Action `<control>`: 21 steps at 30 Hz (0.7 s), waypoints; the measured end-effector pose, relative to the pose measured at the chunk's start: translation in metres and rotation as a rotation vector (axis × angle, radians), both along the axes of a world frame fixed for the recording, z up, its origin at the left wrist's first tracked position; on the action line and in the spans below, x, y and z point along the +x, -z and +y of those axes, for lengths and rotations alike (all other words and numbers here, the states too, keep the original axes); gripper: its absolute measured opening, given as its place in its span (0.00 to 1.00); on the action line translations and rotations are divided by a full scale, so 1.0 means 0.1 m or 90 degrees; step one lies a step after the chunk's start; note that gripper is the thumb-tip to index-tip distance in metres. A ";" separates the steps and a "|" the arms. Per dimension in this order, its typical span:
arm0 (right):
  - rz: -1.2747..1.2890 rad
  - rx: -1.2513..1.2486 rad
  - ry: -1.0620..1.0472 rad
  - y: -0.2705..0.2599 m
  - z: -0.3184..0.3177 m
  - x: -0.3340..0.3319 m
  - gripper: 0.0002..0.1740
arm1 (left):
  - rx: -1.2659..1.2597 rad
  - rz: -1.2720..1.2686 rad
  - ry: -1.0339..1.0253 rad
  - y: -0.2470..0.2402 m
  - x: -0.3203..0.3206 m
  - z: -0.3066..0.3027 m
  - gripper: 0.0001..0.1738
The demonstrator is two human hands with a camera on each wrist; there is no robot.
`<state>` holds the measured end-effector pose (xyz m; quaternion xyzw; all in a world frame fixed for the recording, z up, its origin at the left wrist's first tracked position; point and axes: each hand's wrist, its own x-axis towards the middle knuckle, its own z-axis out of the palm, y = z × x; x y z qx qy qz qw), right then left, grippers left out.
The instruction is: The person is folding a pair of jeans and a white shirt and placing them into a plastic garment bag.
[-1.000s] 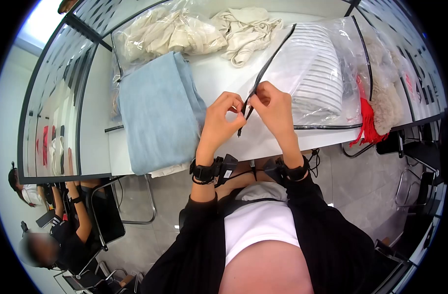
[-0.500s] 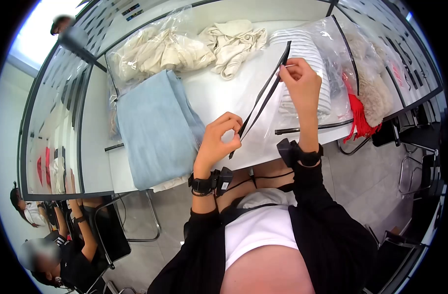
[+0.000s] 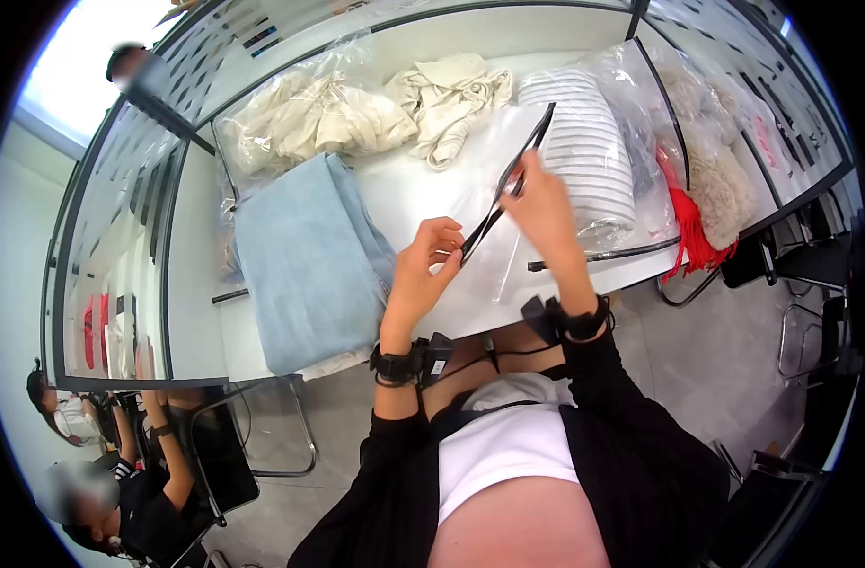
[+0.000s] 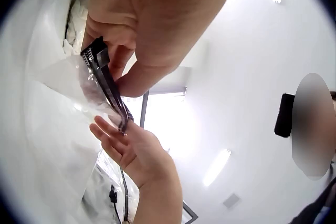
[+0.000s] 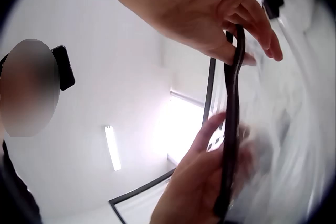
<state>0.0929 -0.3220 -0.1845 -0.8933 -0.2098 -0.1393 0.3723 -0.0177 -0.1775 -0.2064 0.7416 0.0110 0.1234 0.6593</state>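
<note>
A clear plastic zip bag [image 3: 497, 260] with a black zipper edge [image 3: 547, 117] is between my hands, over the white table. My left hand [image 3: 420, 279] pinches the near end of that edge between thumb and fingers; the black slider [image 4: 103, 56] shows there in the left wrist view. Farther up the edge, my right hand [image 3: 549, 218] has its thumb and fingers around the black strip [image 5: 231, 113], blurred by motion in the head view. The two black sides of the opening run close together. Folded light blue denim [image 3: 305, 265] lies left of my left hand.
At the back lie a clear bag of cream cloth [image 3: 328, 118] and loose cream cloth [image 3: 456, 95]. Folded striped cloth [image 3: 579, 151] sits on the right, beside bagged beige fluffy fabric [image 3: 718, 194] and a red fringe [image 3: 690, 227]. Another person [image 3: 134, 502] is at the lower left.
My right hand first slid up and right along the black edge, then came back toward my left hand. The two black sides, spread apart half a second ago, are closer together now.
</note>
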 end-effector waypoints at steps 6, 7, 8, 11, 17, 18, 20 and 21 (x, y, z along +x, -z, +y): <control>0.109 0.113 -0.225 0.16 0.16 -0.26 0.09 | 0.311 -0.087 -0.008 -0.09 0.01 -0.09 0.15; 0.097 0.126 -0.237 0.15 0.18 -0.29 0.09 | 0.338 -0.080 -0.025 -0.09 0.01 -0.11 0.15; 0.084 0.139 -0.249 0.13 0.19 -0.31 0.10 | 0.372 -0.073 -0.068 -0.09 0.02 -0.13 0.16; 0.025 0.129 -0.284 -0.04 0.19 -0.39 0.11 | 0.503 -0.178 -0.222 -0.16 0.10 -0.20 0.16; -0.076 0.073 -0.309 -0.67 0.03 -0.32 0.08 | 0.650 -0.040 -0.271 -0.73 0.11 -0.01 0.22; -0.107 0.031 -0.288 -0.81 -0.01 -0.30 0.09 | 0.703 -0.074 -0.311 -0.82 0.12 0.04 0.22; -0.164 -0.090 -0.241 -1.04 -0.06 -0.19 0.08 | 0.747 -0.113 -0.412 -1.03 0.14 0.07 0.22; -0.227 -0.111 -0.214 -1.12 -0.08 -0.12 0.07 | 0.736 -0.120 -0.474 -1.17 0.16 0.07 0.22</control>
